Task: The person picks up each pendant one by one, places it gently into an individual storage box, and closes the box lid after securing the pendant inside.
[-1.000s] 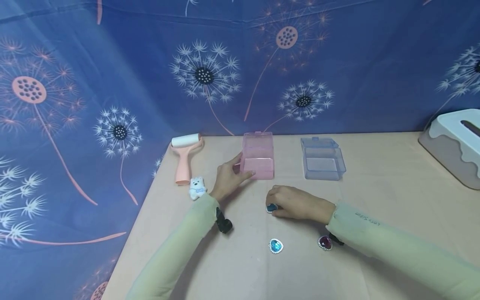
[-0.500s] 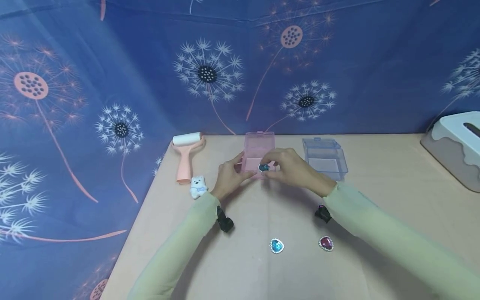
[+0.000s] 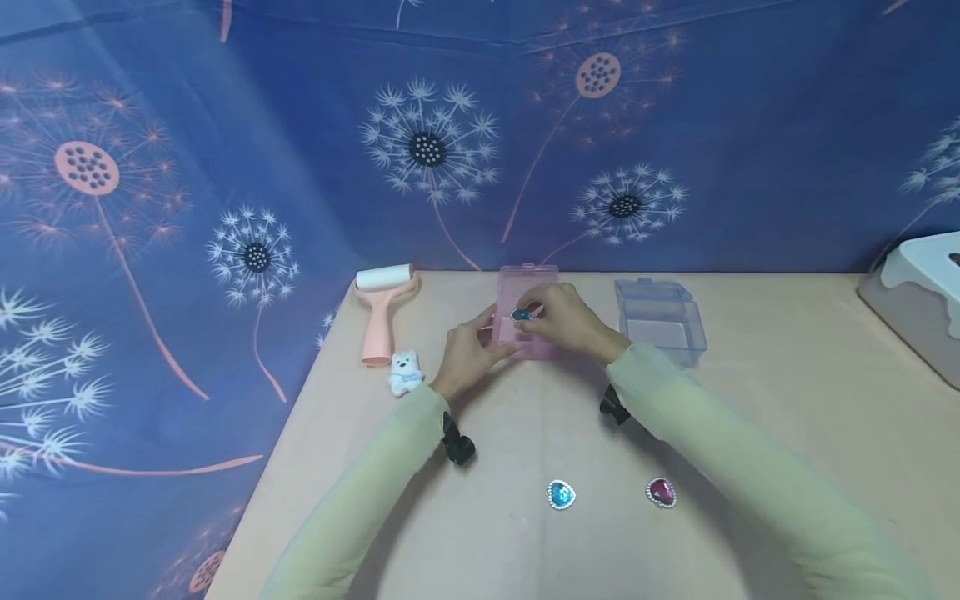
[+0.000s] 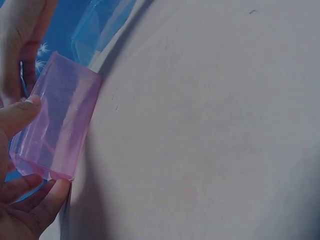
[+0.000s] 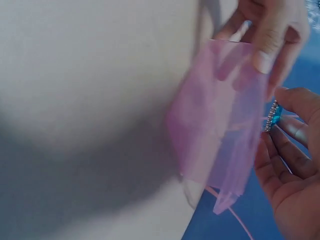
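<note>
The open pink clear plastic box stands at the back middle of the table, its lid raised. My left hand grips its left front corner, thumb over the rim and fingers at the side in the left wrist view. My right hand pinches a blue gem with a beaded silver edge, which overlaps the box's opening in the head view. Nearer the front lie a light blue gem and a dark pink gem, both rimmed with white beads.
An open blue-grey clear box stands right of the pink one. To the left are a pink-handled roller and a small white bear figure. A tissue box sits at the far right, and a blue dandelion-print cloth hangs behind.
My right hand has carried the blue gem from the table in front up and back to over the pink box. The left hand keeps its hold on the box.
</note>
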The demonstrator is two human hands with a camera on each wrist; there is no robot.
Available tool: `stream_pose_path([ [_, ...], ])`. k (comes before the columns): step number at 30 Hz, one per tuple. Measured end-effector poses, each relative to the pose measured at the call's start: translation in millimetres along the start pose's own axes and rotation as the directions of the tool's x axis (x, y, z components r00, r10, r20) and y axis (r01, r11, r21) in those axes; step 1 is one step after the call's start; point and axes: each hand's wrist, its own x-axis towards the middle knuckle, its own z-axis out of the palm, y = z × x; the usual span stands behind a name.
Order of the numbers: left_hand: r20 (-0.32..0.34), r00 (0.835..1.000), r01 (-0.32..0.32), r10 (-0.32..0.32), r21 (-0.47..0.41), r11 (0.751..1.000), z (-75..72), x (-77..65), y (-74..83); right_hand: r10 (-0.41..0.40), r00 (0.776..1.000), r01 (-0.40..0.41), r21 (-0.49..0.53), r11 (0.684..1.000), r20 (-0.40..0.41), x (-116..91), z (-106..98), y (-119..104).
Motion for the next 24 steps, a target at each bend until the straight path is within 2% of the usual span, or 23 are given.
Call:
stream_pose_path([
  [6,0.0,1.0,0.009,-0.009,0.005,1.0,2.5,-0.7,1.2,-0.034,0.999,0.035,-0.029,0.999,0.018,5.6,13.4,4.8],
  [10,-0.002,1.0,0.002,-0.002,0.013,1.0,2.9,-1.1,0.6,-0.014,0.999,0.017,-0.067,0.998,0.042,8.4,19.0,8.3],
  [14,0.006,1.0,-0.012,0.012,0.014,1.0,2.4,-1.0,-0.7,0.008,0.998,-0.003,-0.077,0.997,0.056,8.8,21.3,10.9],
  [24,0.006,1.0,-0.014,0.014,0.025,1.0,0.9,0.1,-3.2,-0.019,0.997,0.024,-0.077,0.997,0.071,8.5,22.6,10.5],
])
